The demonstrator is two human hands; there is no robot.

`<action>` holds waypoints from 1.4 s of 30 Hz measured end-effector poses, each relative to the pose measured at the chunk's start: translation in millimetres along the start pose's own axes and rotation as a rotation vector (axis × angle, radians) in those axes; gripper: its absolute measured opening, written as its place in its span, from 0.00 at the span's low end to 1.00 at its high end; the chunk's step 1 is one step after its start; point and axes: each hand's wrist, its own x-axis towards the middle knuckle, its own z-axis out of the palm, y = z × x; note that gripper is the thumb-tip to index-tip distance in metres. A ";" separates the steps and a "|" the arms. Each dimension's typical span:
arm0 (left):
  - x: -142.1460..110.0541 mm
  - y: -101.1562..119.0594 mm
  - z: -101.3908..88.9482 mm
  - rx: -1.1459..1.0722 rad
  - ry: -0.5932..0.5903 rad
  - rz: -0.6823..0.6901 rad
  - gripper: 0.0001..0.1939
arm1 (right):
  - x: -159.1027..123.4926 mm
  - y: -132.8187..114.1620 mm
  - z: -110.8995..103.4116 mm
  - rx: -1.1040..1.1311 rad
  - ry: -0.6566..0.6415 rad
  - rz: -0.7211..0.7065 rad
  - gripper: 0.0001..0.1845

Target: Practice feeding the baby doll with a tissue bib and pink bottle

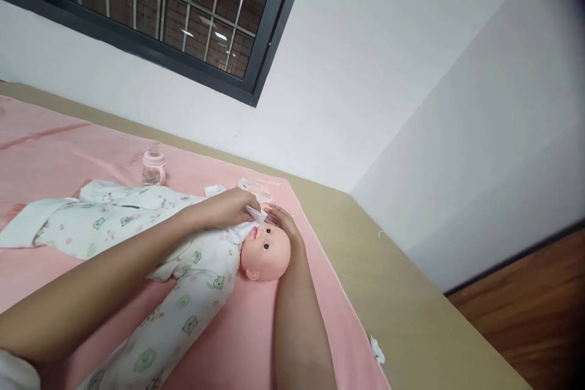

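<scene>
A baby doll (265, 251) in a white romper (137, 213) with a green animal print lies on its back, its head toward the right. My left hand (232, 206) is closed on a thin white wipe (256, 214), just over the doll's mouth and chin. Curved along the far side and crown of the head, my right hand (284, 220) rests against it with fingers stretched out and apart. Part of the doll's neck and chest is hidden behind my left forearm.
A pink mat (249, 329) lies under the doll on a wooden surface (379, 274). Beyond the doll are a pink-capped baby bottle (154, 166) and a small clear packet (256, 187). A white scrap (377, 350) sits at the mat's right edge. A white wall (315, 116) stands behind.
</scene>
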 end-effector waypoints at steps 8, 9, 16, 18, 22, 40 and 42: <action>-3.1 0.3 -12.4 0.128 0.156 -0.002 0.16 | -30.5 -67.2 30.4 -0.263 -0.161 -0.211 0.15; -4.9 0.9 -14.6 0.177 0.175 -0.011 0.17 | -40.1 -80.7 39.8 -0.314 -0.200 -0.280 0.13; -16.2 5.4 -28.4 0.456 0.152 -0.019 0.34 | -100.9 -126.9 104.3 -0.765 -0.282 -0.535 0.12; -16.4 3.5 -29.3 0.462 0.155 -0.007 0.35 | -106.1 -125.1 114.3 -0.884 -0.244 -0.547 0.11; -15.8 0.1 -32.3 0.426 0.173 0.009 0.29 | -102.6 -118.9 120.7 -1.001 -0.202 -0.547 0.11; -79.5 -98.4 -119.1 -0.298 0.885 -0.636 0.30 | -32.1 -116.6 76.5 -1.073 0.108 -0.305 0.22; -83.8 -102.7 -119.5 -0.404 0.963 -0.684 0.34 | -12.5 -116.9 81.3 -0.908 0.108 -0.321 0.23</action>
